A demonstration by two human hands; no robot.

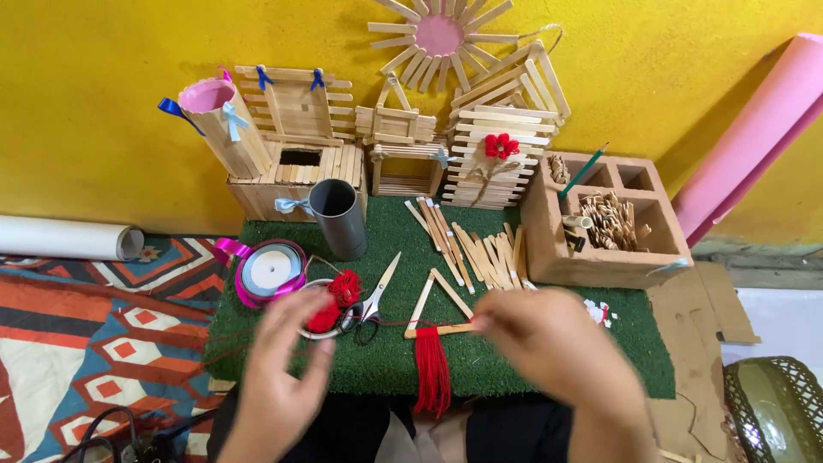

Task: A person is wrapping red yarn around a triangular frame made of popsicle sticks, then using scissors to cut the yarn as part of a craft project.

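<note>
Red yarn strands (433,377) hang in a tassel-like bunch from the bottom stick of a triangle of pale wooden craft sticks (439,304), which lies on the green artificial-grass mat (514,360) right in front of the person. The right hand (549,339) is blurred, its fingers pinched together at the right end of that bottom stick, seemingly on the stick or on the thread there; the exact grip cannot be told. The left hand (287,369) is also blurred, fingers loosely apart, hovering just in front of a small red yarn ball (336,300) with a thin strand running across toward the triangle. Just beyond lie scissors with black handles (373,300) and a spool of magenta ribbon (270,270). Farther back stand a grey plastic tube (337,219), a loose spread of wooden sticks (476,249), and a terracotta hollow brick (600,223) holding small wooden pieces. Against the yellow wall (103,86) sit finished stick-built houses (411,154). Judging from this, a slack or snagged strand could catch on the scissors, and a loose pinch could let the hung loops slide off the stick's end.
</note>
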